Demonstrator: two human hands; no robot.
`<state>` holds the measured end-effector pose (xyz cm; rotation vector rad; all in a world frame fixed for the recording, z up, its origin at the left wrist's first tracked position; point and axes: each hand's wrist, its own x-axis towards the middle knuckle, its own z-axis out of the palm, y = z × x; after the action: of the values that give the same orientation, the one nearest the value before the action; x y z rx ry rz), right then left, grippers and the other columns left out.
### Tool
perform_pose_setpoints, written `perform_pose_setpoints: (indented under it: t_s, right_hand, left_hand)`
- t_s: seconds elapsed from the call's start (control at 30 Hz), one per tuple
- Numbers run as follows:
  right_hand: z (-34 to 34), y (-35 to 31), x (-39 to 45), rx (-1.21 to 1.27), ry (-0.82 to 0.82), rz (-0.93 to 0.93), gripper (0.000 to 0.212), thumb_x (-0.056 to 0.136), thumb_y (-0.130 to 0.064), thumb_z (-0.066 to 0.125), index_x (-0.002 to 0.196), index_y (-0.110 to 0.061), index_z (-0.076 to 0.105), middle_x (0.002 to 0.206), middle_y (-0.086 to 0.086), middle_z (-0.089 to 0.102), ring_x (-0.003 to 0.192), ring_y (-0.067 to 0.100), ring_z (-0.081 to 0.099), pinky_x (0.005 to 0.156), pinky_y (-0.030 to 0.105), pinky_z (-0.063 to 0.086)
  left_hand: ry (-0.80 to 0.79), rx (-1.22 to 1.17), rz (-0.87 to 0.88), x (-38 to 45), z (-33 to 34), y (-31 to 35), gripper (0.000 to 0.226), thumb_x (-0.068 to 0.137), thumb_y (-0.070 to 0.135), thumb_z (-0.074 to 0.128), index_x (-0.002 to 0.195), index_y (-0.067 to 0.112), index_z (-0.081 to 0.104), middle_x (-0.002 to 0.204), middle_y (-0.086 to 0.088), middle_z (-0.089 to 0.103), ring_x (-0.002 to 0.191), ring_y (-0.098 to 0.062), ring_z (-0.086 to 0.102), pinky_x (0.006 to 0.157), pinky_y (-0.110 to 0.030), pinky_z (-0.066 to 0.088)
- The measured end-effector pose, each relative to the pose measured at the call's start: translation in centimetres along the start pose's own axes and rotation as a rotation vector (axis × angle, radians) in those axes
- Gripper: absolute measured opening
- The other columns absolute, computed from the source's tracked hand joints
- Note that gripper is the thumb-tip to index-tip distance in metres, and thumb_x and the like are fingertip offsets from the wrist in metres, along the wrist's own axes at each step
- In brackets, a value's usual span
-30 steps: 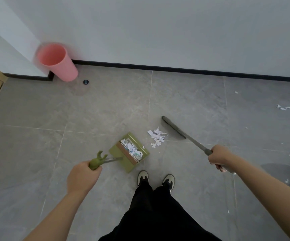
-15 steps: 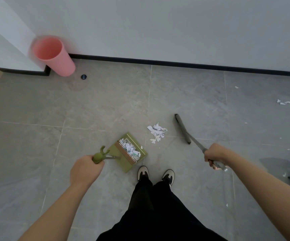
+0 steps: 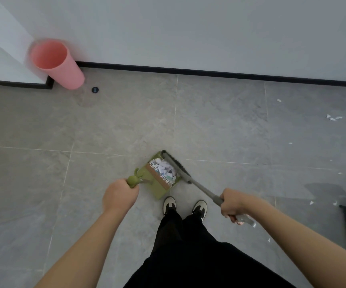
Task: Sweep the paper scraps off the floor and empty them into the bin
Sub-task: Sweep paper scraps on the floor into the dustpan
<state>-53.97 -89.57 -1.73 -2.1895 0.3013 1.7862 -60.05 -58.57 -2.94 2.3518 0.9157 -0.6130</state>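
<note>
- the grey tiled floor [image 3: 110, 129] runs up to a pale wall [image 3: 209, 28] with a black skirting strip; it carries everything else in view.
- the pink bin [image 3: 57, 64] stands in the far left corner against the wall, mouth open upward, well apart from the sweeping spot, so the load will have to be carried over to it.
- the person's black trousers and two shoes [image 3: 185, 205] sit just behind the work, feet planted beside the pan, probably to keep the sweep close and under control.
- the green dustpan [image 3: 160, 186] lies low on the floor with its open lip facing the broom, placed to receive what is pushed in; the left hand [image 3: 119, 196] is clenched around its handle, steadying it.
- the broom [image 3: 177, 166] has its dark head lying along the pan's open edge, touching it; the right hand [image 3: 231, 203] grasps the grey shaft, angled to press the head toward the pan.
- the paper scraps [image 3: 163, 168] are piled inside the pan, between its back wall and the broom head.
- more loose scraps [image 3: 334, 117] lie scattered at the far right, so sweeping looks unfinished before the bin trip.
- a small dark round thing [image 3: 95, 89] sits on the floor near the bin.
</note>
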Motion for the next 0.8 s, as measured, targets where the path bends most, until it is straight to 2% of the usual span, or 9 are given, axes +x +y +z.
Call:
perform_pose_setpoints:
  t_s: [0.1,0.2,0.33,0.5,0.8]
  right_hand:
    - [0.7,-0.9,-1.4,-0.117,-0.013,-0.022,0.023,0.071,0.003,0.05,0.092,0.006,0.059,0.054,0.014,0.057,0.045,0.025,0.055,0.042,0.026,0.045]
    - [1.0,-1.4,-2.4,-0.173,-0.01,-0.039,0.021,0.071,0.0,0.047,0.089,0.003,0.058,0.063,0.017,0.061,0.052,0.027,0.058,0.045,0.027,0.046]
    - [0.3,-1.3,-3.1,-0.08,0.051,-0.049,0.034,0.075,0.002,0.043,0.104,0.009,0.058,0.062,0.018,0.057,0.052,0.027,0.055,0.047,0.028,0.045]
    - [-1.2,-0.9,-4.3,0.101,0.078,-0.011,0.025,0.081,0.007,0.046,0.104,0.011,0.055,0.05,0.014,0.051,0.034,0.019,0.045,0.042,0.024,0.04]
    - [-3.2,-0.8,-4.0,0.273,0.123,0.041,0.024,0.084,0.009,0.051,0.108,0.01,0.053,0.054,0.013,0.051,0.036,0.017,0.044,0.04,0.022,0.04]
  left_hand:
    - [0.014,-0.022,0.031,-0.2,0.5,0.8,0.032,0.088,0.029,0.06,0.06,0.014,0.056,0.057,-0.007,0.058,0.057,-0.03,0.057,0.049,-0.028,0.036]
    - [0.035,-0.029,0.032,-0.4,0.3,0.8,0.031,0.087,0.028,0.061,0.06,0.013,0.058,0.054,-0.006,0.057,0.054,-0.027,0.055,0.049,-0.028,0.036]
    - [0.044,-0.053,0.022,-0.5,0.0,-0.3,0.029,0.085,0.027,0.064,0.059,0.014,0.059,0.053,-0.004,0.057,0.052,-0.025,0.055,0.049,-0.029,0.038]
    - [0.055,-0.083,0.015,-0.3,-0.5,-1.5,0.029,0.082,0.025,0.066,0.057,0.015,0.058,0.049,-0.004,0.053,0.05,-0.027,0.053,0.049,-0.027,0.036]
    - [0.064,-0.035,0.025,0.3,-2.1,-2.9,0.024,0.083,0.024,0.067,0.061,0.016,0.062,0.051,-0.005,0.056,0.052,-0.027,0.057,0.048,-0.026,0.036]
